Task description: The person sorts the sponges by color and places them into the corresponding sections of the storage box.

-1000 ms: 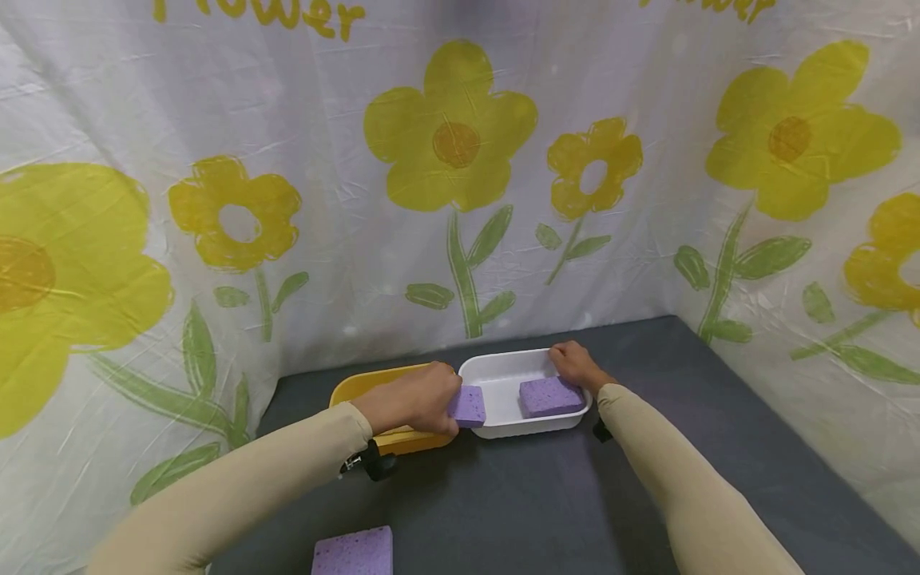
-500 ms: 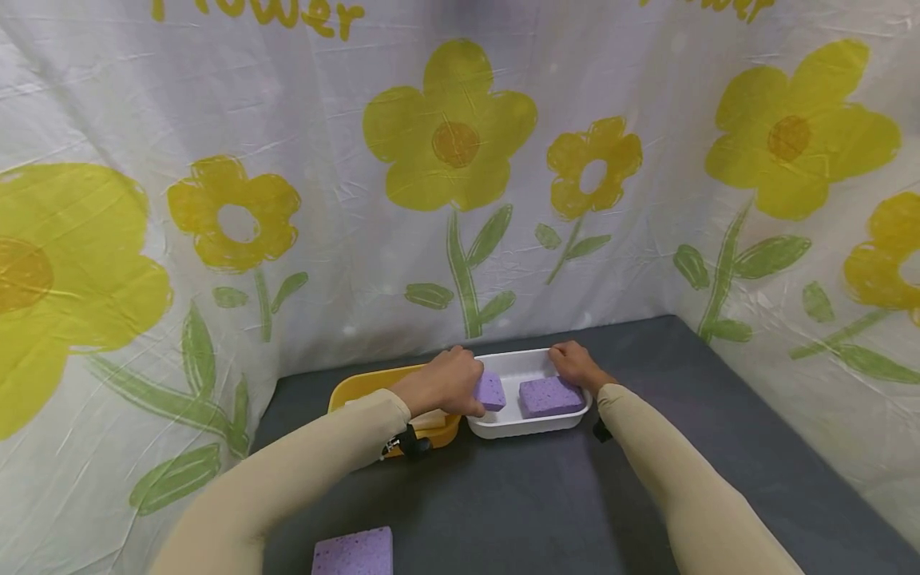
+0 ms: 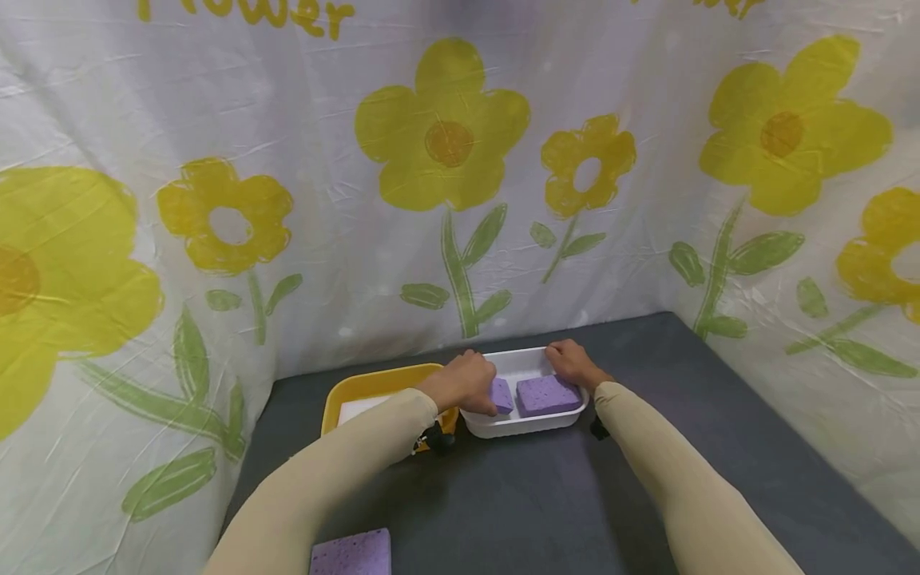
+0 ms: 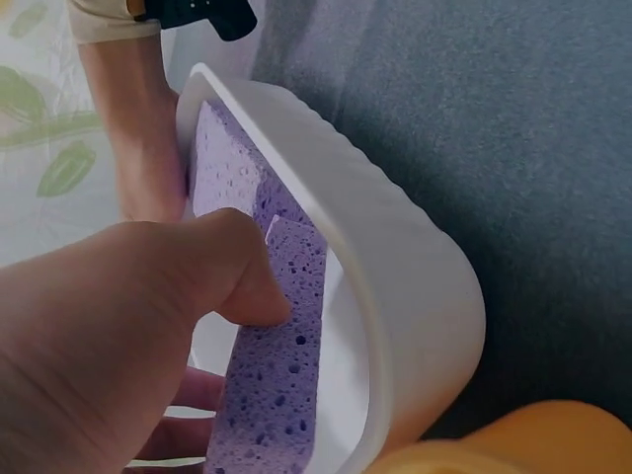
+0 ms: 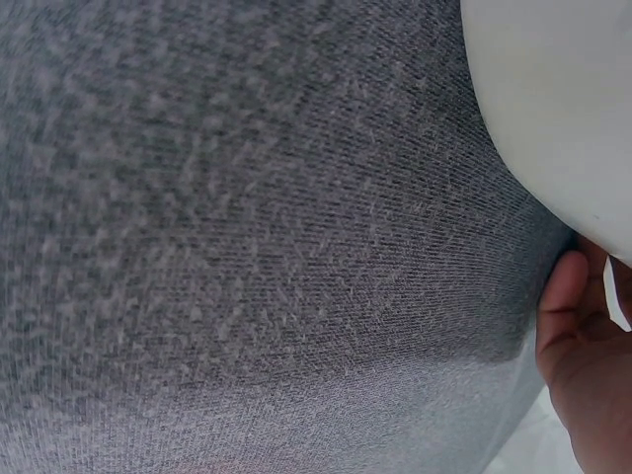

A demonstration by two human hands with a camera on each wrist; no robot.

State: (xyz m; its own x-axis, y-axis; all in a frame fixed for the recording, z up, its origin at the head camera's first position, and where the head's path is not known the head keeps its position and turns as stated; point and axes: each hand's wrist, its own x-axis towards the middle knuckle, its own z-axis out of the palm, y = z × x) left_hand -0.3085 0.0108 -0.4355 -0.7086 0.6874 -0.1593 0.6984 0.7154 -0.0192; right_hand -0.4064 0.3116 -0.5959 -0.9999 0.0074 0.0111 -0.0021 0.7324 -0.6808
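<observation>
My left hand (image 3: 465, 382) pinches a purple sponge (image 4: 281, 375) between thumb and fingers, low inside the left part of a white plastic tray (image 3: 523, 430). In the left wrist view the thumb lies on one face of this sponge and the fingers show on its other side. A second purple sponge (image 3: 548, 396) lies in the right part of the tray. My right hand (image 3: 572, 364) grips the tray's rim at the far right corner, with fingers (image 5: 565, 296) against the outer wall in the right wrist view.
A yellow tray (image 3: 359, 385) with a white item (image 3: 361, 407) inside stands against the white tray's left side, partly hidden by my left sleeve. Another purple sponge (image 3: 352, 553) lies at the front of the grey tabletop (image 3: 503, 511). A flower-printed curtain (image 3: 345, 263) hangs behind.
My left hand has carried its sponge rightward from over the yellow tray's edge and down into the white tray. My right hand has kept its grip on the rim.
</observation>
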